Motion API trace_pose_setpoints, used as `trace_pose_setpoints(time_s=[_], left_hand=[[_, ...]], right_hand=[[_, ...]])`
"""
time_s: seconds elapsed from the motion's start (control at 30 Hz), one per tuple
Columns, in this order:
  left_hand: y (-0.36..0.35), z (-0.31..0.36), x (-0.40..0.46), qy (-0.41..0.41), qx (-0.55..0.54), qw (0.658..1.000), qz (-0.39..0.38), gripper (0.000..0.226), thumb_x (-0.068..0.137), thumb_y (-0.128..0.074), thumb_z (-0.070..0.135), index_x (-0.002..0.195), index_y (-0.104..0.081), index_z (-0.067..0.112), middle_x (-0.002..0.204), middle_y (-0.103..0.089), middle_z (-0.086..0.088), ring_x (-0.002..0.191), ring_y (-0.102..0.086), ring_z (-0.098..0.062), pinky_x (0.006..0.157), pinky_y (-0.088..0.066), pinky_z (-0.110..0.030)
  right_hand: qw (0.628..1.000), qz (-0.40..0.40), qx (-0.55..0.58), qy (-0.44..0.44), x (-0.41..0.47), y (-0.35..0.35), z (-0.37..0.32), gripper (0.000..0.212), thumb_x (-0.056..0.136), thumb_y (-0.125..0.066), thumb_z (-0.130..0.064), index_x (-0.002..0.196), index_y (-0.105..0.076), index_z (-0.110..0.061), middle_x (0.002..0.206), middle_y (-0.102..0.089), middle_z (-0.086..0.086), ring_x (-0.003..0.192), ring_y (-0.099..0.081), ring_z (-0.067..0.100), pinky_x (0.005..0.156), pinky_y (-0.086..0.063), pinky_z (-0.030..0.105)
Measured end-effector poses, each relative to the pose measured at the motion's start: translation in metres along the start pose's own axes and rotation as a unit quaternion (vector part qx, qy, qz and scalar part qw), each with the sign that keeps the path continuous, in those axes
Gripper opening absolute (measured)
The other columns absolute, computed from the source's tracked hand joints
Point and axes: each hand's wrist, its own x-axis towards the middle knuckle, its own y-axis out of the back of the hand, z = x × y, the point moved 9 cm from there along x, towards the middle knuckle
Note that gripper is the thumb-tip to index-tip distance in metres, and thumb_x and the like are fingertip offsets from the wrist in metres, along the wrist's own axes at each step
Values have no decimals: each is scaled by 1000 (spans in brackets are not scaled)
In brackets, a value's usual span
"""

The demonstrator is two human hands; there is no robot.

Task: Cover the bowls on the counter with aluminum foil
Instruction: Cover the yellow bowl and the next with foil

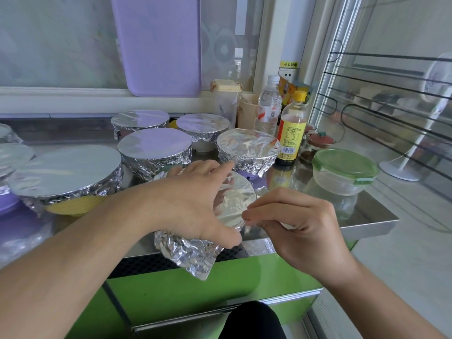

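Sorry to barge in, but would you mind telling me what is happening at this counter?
A person is wrapping aluminum foil over a bowl at the counter's front edge. The left hand holds the foil against the bowl's side while the right hand pinches the foil at the rim. Several foil-covered bowls stand behind; a green-lidded container sits at right.
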Motion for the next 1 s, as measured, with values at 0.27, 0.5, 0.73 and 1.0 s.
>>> trace_pose_setpoints(time_s=[0.27,0.5,0.73,1.0], left_hand=[[-3,-9,-2,-3,-15,999,-30,140,56,-71,92,155,21,55,156,10,41,156,3,-9,127,-17,-43],[-3,-11,-8,40,-5,999,-22,143,51,-44,106,160,21,41,158,6,31,154,10,-3,127,1,-40],[-3,-13,-5,56,-20,998,-20,149,52,-57,103,162,18,38,169,7,22,158,11,-6,129,-9,-42],[-7,-20,-1,17,-39,999,-3,145,47,-56,104,160,15,47,157,3,35,155,3,-7,127,-13,-41]], right_hand=[[999,-14,-24,16,3,2,3,28,81,-81,18,91,-84,-8,96,-77,1,86,-74,16,71,-58,32],[997,-34,-32,54,0,-3,-9,30,83,-73,18,93,-83,-8,93,-75,1,83,-69,23,71,-52,36],[998,-39,39,3,2,-5,-5,27,84,-76,15,90,-84,-10,92,-73,0,84,-70,16,71,-54,30],[1000,-2,15,-27,2,2,11,27,82,-81,17,84,-84,-10,95,-77,-2,88,-74,10,74,-58,28]])
